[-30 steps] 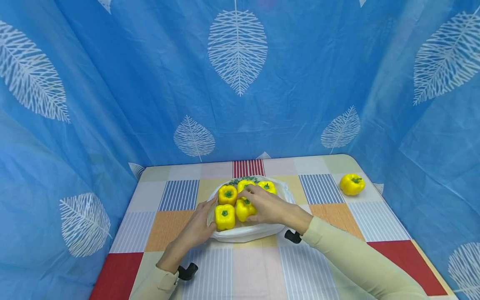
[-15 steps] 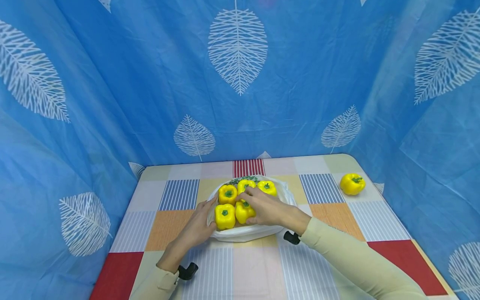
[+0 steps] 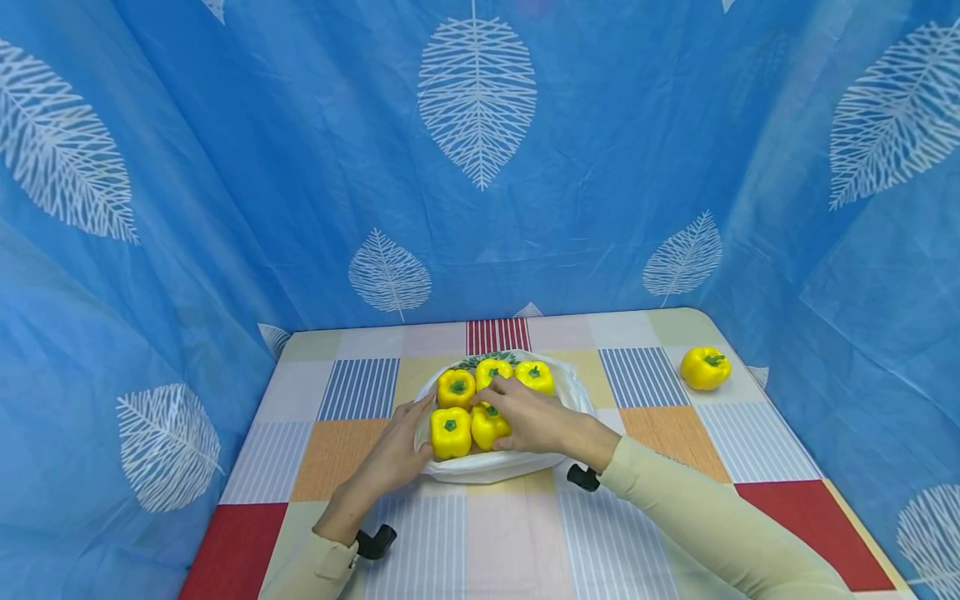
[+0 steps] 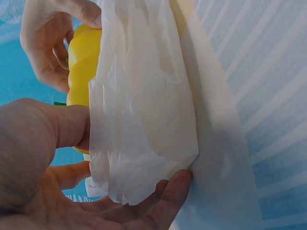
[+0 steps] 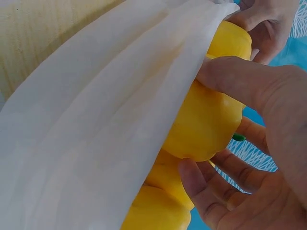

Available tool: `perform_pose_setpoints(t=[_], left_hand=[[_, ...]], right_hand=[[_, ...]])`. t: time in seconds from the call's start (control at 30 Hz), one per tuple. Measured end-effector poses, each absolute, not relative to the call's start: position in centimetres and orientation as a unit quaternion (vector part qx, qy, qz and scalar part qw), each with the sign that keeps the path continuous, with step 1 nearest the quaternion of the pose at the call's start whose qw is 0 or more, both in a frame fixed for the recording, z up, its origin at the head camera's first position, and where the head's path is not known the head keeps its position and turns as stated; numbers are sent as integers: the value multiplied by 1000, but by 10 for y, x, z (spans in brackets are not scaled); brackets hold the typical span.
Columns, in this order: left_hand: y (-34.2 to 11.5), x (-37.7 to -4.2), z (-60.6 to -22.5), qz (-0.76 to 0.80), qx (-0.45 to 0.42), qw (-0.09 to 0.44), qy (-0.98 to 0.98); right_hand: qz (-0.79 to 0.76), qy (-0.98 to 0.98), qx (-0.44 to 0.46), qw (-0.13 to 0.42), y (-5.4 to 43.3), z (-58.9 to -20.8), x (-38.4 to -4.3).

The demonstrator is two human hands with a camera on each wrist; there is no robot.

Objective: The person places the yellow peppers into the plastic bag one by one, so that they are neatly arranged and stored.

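Note:
A white plastic bag (image 3: 480, 473) with its mouth spread wide sits mid-table in the head view, several yellow bell peppers standing inside. My right hand (image 3: 531, 414) reaches in from the right and grips the front-middle bell pepper (image 3: 487, 429), thumb on its near side and fingers over its far side. In the right wrist view, the held bell pepper (image 5: 204, 120) lies close against the bag's wall. My left hand (image 3: 397, 446) holds the bag's left side; in the left wrist view its thumb is at the rim and its fingers lie along the outside. Beside it stands the front-left bell pepper (image 3: 450, 433).
One more yellow bell pepper (image 3: 705, 368) lies on its side near the table's right edge. A patchwork cloth (image 3: 510, 542) covers the table. Blue curtains (image 3: 480, 250) with white leaf prints surround it at the back and sides.
My right hand has lowered the held bell pepper slightly toward the bag's front wall, beside the front-left one. The left hand has stayed in place.

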State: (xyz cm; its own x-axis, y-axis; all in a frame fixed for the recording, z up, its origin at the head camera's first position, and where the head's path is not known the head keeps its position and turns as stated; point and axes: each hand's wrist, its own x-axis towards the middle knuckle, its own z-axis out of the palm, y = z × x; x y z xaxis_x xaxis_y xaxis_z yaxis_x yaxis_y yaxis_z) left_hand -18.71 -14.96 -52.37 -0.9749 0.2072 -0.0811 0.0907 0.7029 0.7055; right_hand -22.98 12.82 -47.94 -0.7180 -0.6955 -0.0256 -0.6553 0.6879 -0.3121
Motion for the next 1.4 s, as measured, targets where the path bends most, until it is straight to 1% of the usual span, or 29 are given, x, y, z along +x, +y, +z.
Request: perform_pose_setpoints(t=[0.7, 1.4], left_hand=[[-152, -185, -518, 381, 79, 80, 918], [-150, -186, -521, 375, 73, 85, 920]], right_hand=[[-149, 912, -378, 47, 131, -474, -227], [-164, 917, -365, -1, 142, -468, -221]])
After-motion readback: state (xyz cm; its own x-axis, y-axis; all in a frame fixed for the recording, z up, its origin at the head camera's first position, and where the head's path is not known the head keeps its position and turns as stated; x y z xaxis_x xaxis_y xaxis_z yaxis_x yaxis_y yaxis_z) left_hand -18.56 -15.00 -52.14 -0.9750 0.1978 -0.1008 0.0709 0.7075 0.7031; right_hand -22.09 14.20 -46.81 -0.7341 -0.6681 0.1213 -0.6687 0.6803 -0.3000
